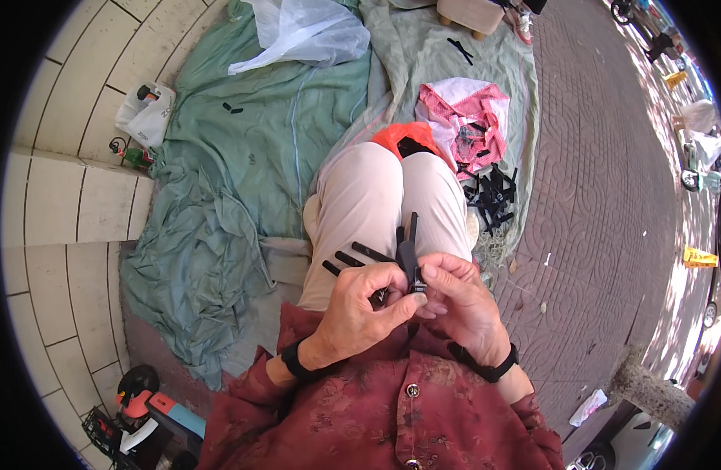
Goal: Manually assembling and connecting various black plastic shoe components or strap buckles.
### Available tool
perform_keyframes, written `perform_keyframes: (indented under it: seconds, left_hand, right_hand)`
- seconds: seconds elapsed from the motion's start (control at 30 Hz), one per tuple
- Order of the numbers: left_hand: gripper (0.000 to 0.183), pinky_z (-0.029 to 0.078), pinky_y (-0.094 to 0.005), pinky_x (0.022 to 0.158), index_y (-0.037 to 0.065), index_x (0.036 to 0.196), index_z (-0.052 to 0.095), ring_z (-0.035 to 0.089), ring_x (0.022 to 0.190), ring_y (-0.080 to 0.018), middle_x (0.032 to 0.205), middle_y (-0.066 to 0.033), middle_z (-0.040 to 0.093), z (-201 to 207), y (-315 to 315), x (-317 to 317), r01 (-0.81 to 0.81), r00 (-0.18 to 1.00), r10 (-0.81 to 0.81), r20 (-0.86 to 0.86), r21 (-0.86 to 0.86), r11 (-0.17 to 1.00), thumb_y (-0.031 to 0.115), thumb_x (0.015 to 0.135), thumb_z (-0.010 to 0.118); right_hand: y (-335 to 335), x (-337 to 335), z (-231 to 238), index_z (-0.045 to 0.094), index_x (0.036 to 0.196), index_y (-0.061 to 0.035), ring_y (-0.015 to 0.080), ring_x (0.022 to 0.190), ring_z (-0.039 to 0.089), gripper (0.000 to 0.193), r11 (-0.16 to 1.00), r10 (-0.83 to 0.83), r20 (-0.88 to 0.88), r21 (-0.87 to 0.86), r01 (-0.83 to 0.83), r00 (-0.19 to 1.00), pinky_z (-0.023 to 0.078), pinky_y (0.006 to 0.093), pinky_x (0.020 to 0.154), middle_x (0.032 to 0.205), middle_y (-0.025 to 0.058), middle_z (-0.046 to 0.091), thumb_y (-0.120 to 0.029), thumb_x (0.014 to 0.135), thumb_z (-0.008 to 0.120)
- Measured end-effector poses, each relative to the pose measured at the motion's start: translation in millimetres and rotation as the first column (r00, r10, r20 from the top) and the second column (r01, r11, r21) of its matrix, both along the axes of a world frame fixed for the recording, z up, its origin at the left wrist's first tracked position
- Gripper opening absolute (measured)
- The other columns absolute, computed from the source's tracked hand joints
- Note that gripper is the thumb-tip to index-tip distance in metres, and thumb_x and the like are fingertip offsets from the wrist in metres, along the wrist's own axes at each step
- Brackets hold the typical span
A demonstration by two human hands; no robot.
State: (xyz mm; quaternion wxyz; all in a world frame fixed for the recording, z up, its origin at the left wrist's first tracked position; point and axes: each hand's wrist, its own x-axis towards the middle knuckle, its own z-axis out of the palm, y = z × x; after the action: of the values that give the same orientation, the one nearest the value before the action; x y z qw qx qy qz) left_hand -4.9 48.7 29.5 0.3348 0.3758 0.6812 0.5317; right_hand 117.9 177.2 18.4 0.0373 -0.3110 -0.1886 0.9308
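Note:
Both hands meet above my lap, fingers closed. My left hand (360,305) grips several slim black strips (370,251), whose ends fan out past its knuckles toward the upper left. A wider black strip-like piece (407,252) stands up between the two hands. Its lower end is pinched by the left thumb and the fingers of my right hand (464,296). There it has a small pale marking; the fingers hide the rest, and I cannot tell its exact kind. To the right of my knees lies a heap of similar black pieces (494,196).
Green cloth (259,149) covers the ground ahead, with a clear plastic bag (309,35) on it. An orange bag (406,139) and a pink-and-white bag (486,117) lie beyond my knees. A tiled wall (51,196) borders the left; paving (584,204) runs along the right.

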Motion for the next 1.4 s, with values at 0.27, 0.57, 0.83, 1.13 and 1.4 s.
perform_keyframes:
  seconds: [0.27,0.57,0.83,1.13,1.4]
  left_hand:
    - [0.016,0.046,-0.0266,0.059,-0.001,0.08,0.063,0.061,0.064,-0.0135,0.072,-0.0058,0.065,1,6,-5,0.155,0.988,-0.155,0.007,-0.038,0.987,0.012,0.088,0.068]
    - [0.024,0.035,-0.0331,0.046,0.0,0.068,0.05,0.048,0.049,-0.0199,0.058,-0.008,0.049,-17,8,5,0.062,0.991,-0.055,-0.119,0.058,0.996,0.006,0.083,0.067]
    - [0.032,0.037,-0.0269,0.053,-0.001,0.088,0.064,0.048,0.055,-0.0148,0.066,-0.0017,0.055,-5,17,-2,0.13,0.89,-0.039,0.455,-0.171,0.977,0.026,0.097,0.051]
    - [0.03,0.047,-0.0273,0.09,-0.004,0.118,0.056,0.059,0.099,-0.0162,0.108,-0.0088,0.061,1,1,-32,-0.237,0.588,0.211,0.781,-0.083,0.968,0.001,0.089,0.046]
    - [0.027,0.048,-0.0236,0.086,-0.003,0.118,0.056,0.061,0.1,-0.0148,0.11,-0.0102,0.063,4,-3,-33,-0.232,0.618,0.249,0.745,-0.13,0.964,0.006,0.093,0.05]
  right_hand:
    - [-1,3,-5,0.065,0.093,-0.0014,0.005,0.053,0.042,0.008,0.979,-0.025,-0.094,0.197,0.043,0.995,0.035,0.0219,0.05,0.067,-0.0016,0.055,-0.009,0.092,0.065]
    - [-7,5,-9,0.065,0.091,-0.0033,0.0024,0.052,0.043,0.006,0.966,-0.064,-0.095,0.244,0.085,0.993,0.032,0.018,0.046,0.068,-0.0032,0.058,-0.009,0.091,0.067]
    - [26,26,10,0.065,0.086,-0.0036,0.0006,0.046,0.043,0.007,0.62,-0.394,0.07,0.756,0.209,0.917,0.03,0.0189,0.042,0.059,-0.0058,0.054,-0.007,0.092,0.063]
    - [91,52,-33,0.066,0.099,0.0,0.0019,0.064,0.048,0.013,0.332,-0.525,0.167,0.943,0.02,0.834,0.037,0.0181,0.054,0.076,-0.0036,0.058,-0.005,0.088,0.069]
    - [34,3,-14,0.071,0.093,-0.0048,0.0212,0.076,0.058,0.027,-0.207,0.266,0.157,0.973,-0.103,0.951,0.047,0.0294,0.062,0.085,0.0083,0.058,0.007,0.069,0.067]
